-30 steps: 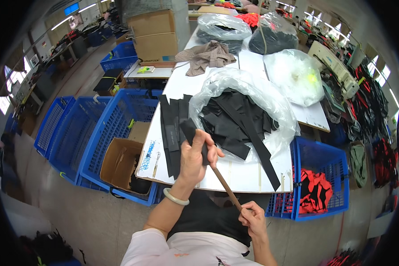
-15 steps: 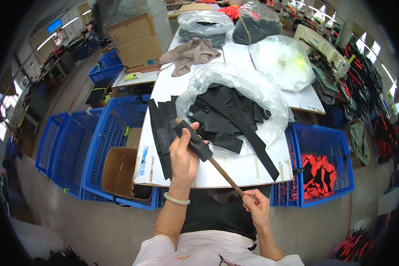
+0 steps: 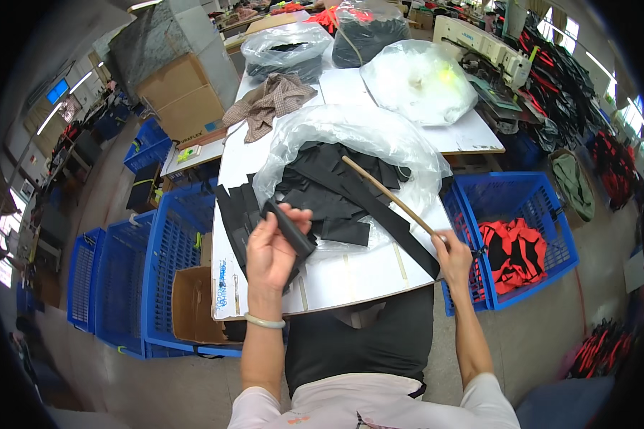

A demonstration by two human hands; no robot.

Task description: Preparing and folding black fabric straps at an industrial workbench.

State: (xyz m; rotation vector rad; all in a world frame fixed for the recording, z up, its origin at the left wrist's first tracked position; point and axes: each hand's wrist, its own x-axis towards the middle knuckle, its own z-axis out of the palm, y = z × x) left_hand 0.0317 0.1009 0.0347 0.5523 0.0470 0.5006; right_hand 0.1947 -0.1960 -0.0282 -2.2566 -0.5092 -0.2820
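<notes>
My left hand (image 3: 270,254), a pale bangle at its wrist, is closed around a black fabric tube (image 3: 291,232) above the near left part of the white table (image 3: 350,275). In my right hand (image 3: 454,259) the end of a thin wooden stick (image 3: 388,191) is pinched. The stick slants up and left over the black fabric pieces (image 3: 318,187), clear of the tube. Those pieces lie in an open clear plastic bag (image 3: 379,123). A long black strip (image 3: 408,247) hangs out of the bag toward the table's near right corner. More black pieces (image 3: 230,214) lie left of the bag.
Blue crates (image 3: 127,286) stand left of the table, one with a cardboard box (image 3: 194,304). On the right, another blue crate (image 3: 533,214) holds red and black fabric (image 3: 511,254). Farther back are a checked cloth (image 3: 268,107), filled plastic bags (image 3: 418,82) and a sewing machine (image 3: 479,50).
The stick has come out of the fabric tube. My right hand has moved up and right with it, while my left hand keeps the tube slightly lower and farther left. The view has shifted.
</notes>
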